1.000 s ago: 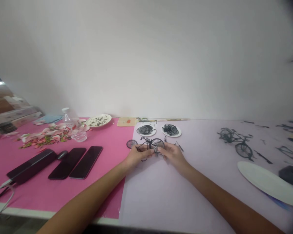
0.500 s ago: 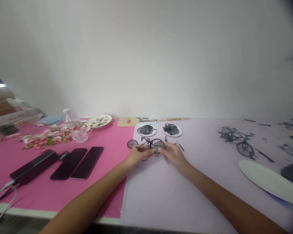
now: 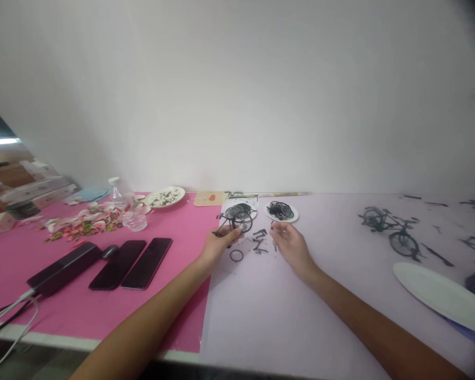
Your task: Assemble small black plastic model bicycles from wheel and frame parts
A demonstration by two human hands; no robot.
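Note:
A small dark model bicycle [image 3: 242, 222] with one spoked wheel showing is held up in my left hand [image 3: 217, 245], pinched between thumb and fingers. To its right, my right hand [image 3: 292, 244] has its fingertips together round a tiny dark part, too small to name. Between the hands, several small black parts [image 3: 260, 242] lie on the pale sheet, and a thin black ring [image 3: 236, 255] lies below the bicycle. Behind them are two white plates, the right one [image 3: 295, 213] with a heap of black pieces.
Two phones [image 3: 147, 263], a black power bank [image 3: 62, 268] with cables, a bottle [image 3: 119, 194] and pink and green pieces [image 3: 87, 220] are on the left. Another model bicycle [image 3: 391, 232] and an oval plate [image 3: 439, 294] are on the right.
My right hand has let go of the bicycle and moved right. My left hand has moved the bicycle up and left, uncovering the loose parts and ring. The view has shifted slightly.

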